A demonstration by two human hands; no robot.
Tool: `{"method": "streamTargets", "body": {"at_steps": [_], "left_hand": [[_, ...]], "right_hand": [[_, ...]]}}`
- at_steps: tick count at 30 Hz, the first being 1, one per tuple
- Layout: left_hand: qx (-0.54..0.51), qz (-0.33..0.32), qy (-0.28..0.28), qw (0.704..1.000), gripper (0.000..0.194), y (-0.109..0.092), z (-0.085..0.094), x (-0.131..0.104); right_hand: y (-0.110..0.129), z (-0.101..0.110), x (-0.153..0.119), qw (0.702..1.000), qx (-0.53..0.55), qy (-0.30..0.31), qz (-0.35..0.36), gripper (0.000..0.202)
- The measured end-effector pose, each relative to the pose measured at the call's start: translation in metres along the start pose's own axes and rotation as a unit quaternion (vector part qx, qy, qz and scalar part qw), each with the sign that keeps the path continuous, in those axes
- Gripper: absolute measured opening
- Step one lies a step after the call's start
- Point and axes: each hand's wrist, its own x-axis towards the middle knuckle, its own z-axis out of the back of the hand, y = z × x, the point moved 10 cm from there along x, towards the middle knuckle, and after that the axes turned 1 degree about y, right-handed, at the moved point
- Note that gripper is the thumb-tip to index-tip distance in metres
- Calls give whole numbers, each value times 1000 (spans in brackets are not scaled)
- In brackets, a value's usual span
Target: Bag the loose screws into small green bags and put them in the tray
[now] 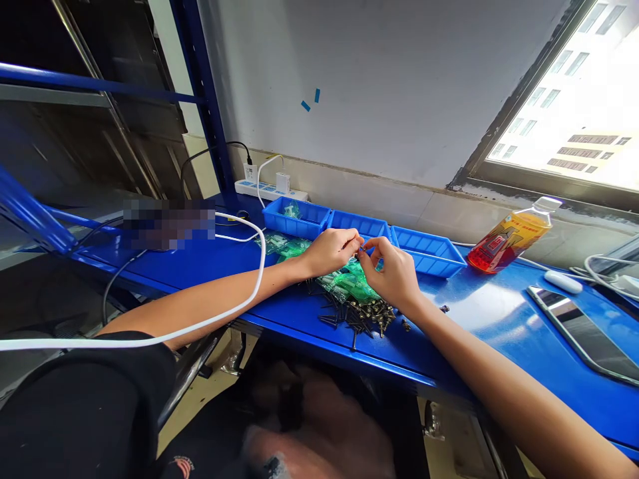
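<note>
My left hand and my right hand meet fingertip to fingertip above the bench, both closed in a pinch. A small metal piece shows between the fingertips, mostly covered; its kind is too small to tell. Just below lie green plastic bags with pale small parts in them. In front of the bags spreads a loose pile of dark screws and brass-coloured metal fittings. Behind my hands stand blue plastic bins: a left bin with a small bag in it, a middle bin and a right bin.
A tilted bottle of red drink rests at the back right. Nearer lie a phone and a white oval object. A power strip sits by the wall. A white cable crosses in front of my left arm.
</note>
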Motion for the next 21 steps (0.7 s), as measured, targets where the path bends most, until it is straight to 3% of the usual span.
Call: {"method": "streamTargets", "body": {"at_steps": [9,17,21], "left_hand": [[-9,-24,16,1000,27,-7,-2,-1],[14,-48,78,996,18,-15,-13,-5],[25,-48,106,993,16,-16,-19,-6]], "right_hand": [[-7,19,10,1000,16,-16,-19,18],[-82,88,31,983,-71,-79,-151,9],[-105,103,30,967,-140,-60,-204,6]]}}
